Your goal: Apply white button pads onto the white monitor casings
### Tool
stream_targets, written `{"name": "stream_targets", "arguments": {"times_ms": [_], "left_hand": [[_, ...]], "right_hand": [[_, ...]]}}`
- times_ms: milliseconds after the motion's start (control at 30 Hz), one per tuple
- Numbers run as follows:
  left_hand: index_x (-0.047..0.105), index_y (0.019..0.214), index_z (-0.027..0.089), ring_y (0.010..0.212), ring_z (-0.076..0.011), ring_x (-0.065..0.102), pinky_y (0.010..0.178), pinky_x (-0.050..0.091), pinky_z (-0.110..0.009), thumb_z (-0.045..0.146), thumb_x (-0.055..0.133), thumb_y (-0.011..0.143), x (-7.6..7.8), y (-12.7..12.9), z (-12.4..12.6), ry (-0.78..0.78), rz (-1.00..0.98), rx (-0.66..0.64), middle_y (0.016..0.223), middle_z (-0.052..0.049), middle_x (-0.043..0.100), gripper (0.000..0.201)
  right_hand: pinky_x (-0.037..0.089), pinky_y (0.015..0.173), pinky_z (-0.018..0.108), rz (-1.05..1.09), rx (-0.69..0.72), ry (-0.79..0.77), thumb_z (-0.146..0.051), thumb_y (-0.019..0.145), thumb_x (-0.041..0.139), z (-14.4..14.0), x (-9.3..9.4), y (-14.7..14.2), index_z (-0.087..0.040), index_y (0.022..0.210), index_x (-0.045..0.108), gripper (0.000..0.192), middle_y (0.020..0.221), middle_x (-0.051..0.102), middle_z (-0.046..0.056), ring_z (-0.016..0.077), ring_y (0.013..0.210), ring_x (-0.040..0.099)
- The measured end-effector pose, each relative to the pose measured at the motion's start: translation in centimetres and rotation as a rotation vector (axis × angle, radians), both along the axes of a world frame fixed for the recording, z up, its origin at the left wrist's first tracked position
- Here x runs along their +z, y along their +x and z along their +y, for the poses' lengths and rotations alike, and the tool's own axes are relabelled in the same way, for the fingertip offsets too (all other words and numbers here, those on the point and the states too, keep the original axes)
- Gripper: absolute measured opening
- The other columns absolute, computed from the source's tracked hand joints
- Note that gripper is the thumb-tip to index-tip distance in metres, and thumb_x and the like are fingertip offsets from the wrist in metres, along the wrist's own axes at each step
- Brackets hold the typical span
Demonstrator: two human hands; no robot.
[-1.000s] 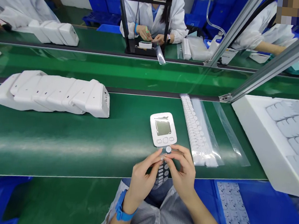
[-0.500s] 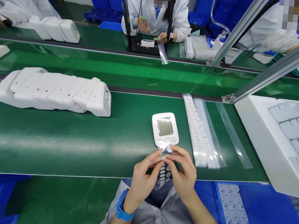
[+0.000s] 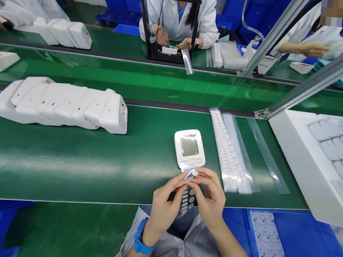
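Note:
My left hand (image 3: 164, 206) and my right hand (image 3: 210, 199) meet over the near edge of the green belt (image 3: 66, 154). Together they pinch the top of a clear strip of small round stickers (image 3: 188, 198) that hangs down between them. One white round sticker (image 3: 194, 172) stands at my right fingertips, partly lifted off the strip. Just beyond my fingers lies a white device (image 3: 189, 148) with a grey screen and three buttons, face up on the belt.
A row of white housings (image 3: 61, 103) lies at the left. Sticker strips in clear sleeves (image 3: 229, 154) lie right of the device. A white foam tray (image 3: 317, 158) sits at the far right. Across the belt, persons in white coats work.
My hands stay at the strip's top, with the round sticker shifting slightly at my fingertips. The person opposite has lowered a hand to the fixture.

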State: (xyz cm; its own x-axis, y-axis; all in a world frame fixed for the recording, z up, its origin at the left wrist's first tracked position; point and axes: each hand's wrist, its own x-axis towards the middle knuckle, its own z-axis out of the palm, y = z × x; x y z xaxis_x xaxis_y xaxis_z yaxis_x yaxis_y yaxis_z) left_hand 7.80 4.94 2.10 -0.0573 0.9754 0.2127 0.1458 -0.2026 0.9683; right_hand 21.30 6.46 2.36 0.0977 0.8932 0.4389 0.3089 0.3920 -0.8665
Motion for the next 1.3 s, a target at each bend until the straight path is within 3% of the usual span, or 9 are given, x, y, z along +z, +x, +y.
{"name": "stream_targets", "arguments": {"times_ms": [300, 500, 600, 667, 767, 833, 900, 1033, 1300], "left_hand": [[0.066, 0.123, 0.026, 0.093, -0.0146, 0.077, 0.085, 0.063, -0.021, 0.01, 0.062, 0.09, -0.3, 0.2, -0.2, -0.005, 0.006, 0.026, 0.107, 0.0, 0.08, 0.037], [0.062, 0.126, 0.024, 0.098, -0.0145, 0.076, 0.088, 0.062, -0.024, 0.013, 0.06, 0.092, -0.5, -0.1, 0.0, -0.044, -0.013, 0.05, 0.108, -0.002, 0.079, 0.035], [0.061, 0.124, 0.022, 0.093, -0.016, 0.076, 0.084, 0.063, -0.027, 0.018, 0.06, 0.093, -0.6, -1.3, 0.7, -0.077, -0.043, 0.145, 0.103, -0.004, 0.079, 0.031], [0.066, 0.112, 0.022, 0.091, -0.0167, 0.074, 0.081, 0.062, -0.029, 0.021, 0.057, 0.095, -0.6, -2.5, 1.4, -0.102, -0.028, 0.202, 0.1, -0.004, 0.077, 0.02], [0.071, 0.088, 0.023, 0.096, -0.0182, 0.07, 0.076, 0.059, -0.028, 0.021, 0.05, 0.096, -0.5, -4.4, 2.5, -0.136, 0.099, 0.206, 0.102, -0.006, 0.07, 0.022], [0.071, 0.088, 0.023, 0.094, -0.0178, 0.068, 0.069, 0.056, -0.027, 0.022, 0.048, 0.096, -0.3, -4.9, 3.1, -0.176, 0.184, 0.179, 0.106, -0.006, 0.067, 0.025], [0.07, 0.095, 0.023, 0.089, -0.0166, 0.067, 0.064, 0.054, -0.026, 0.024, 0.047, 0.097, -0.1, -4.7, 3.7, -0.216, 0.237, 0.152, 0.111, -0.006, 0.064, 0.023], [0.063, 0.102, 0.022, 0.098, -0.0175, 0.065, 0.08, 0.055, -0.029, 0.025, 0.053, 0.096, 0.2, -2.8, 4.5, -0.21, 0.327, 0.086, 0.112, -0.006, 0.06, 0.012], [0.052, 0.09, 0.021, 0.085, -0.0154, 0.061, 0.077, 0.05, -0.03, 0.02, 0.052, 0.095, -0.6, -1.1, 5.2, -0.237, 0.426, 0.052, 0.1, -0.002, 0.053, 0.005]], "right_hand": [[0.057, 0.091, 0.038, -0.022, -0.011, -0.064, -0.014, 0.089, 0.065, -0.1, 0.0, 0.0, -0.024, 0.085, 0.07, 0.012, 0.107, 0.067, 0.007, 0.0215, 0.104, 0.066], [0.053, 0.098, 0.042, -0.143, -0.027, 0.047, -0.012, 0.088, 0.063, -0.2, 0.1, 0.6, -0.024, 0.088, 0.068, 0.013, 0.112, 0.066, 0.007, 0.0229, 0.112, 0.063], [0.047, 0.105, 0.05, -0.125, -0.101, -0.097, -0.022, 0.091, 0.064, 1.6, -0.3, 2.1, -0.024, 0.086, 0.067, 0.006, 0.123, 0.063, 0.008, 0.026, 0.123, 0.058], [0.043, 0.108, 0.054, -0.074, -0.092, -0.245, -0.031, 0.091, 0.065, 3.1, -1.0, 3.2, -0.023, 0.085, 0.067, 0.01, 0.131, 0.06, 0.01, 0.0277, 0.128, 0.054], [0.041, 0.11, 0.056, -0.021, -0.03, -0.366, -0.038, 0.089, 0.067, 4.8, -2.0, 4.1, -0.022, 0.083, 0.069, 0.017, 0.135, 0.058, 0.012, 0.0291, 0.131, 0.053], [0.04, 0.112, 0.056, -0.039, -0.015, -0.378, -0.04, 0.088, 0.069, 5.1, -2.3, 3.9, -0.022, 0.081, 0.07, 0.019, 0.138, 0.057, 0.012, 0.0288, 0.134, 0.051], [0.037, 0.113, 0.058, -0.094, -0.02, -0.349, -0.04, 0.088, 0.069, 5.1, -2.0, 3.3, -0.023, 0.079, 0.07, 0.019, 0.144, 0.052, 0.01, 0.0291, 0.14, 0.044], [0.029, 0.115, 0.066, -0.282, -0.006, -0.269, -0.035, 0.089, 0.068, 5.1, -1.1, 2.0, -0.023, 0.078, 0.071, 0.016, 0.155, 0.043, 0.007, 0.0329, 0.15, 0.026], [0.032, 0.115, 0.065, -0.377, 0.043, -0.342, -0.034, 0.089, 0.068, 6.2, -0.2, 1.4, -0.022, 0.078, 0.072, 0.016, 0.162, 0.032, 0.006, 0.0357, 0.153, 0.017]]}}
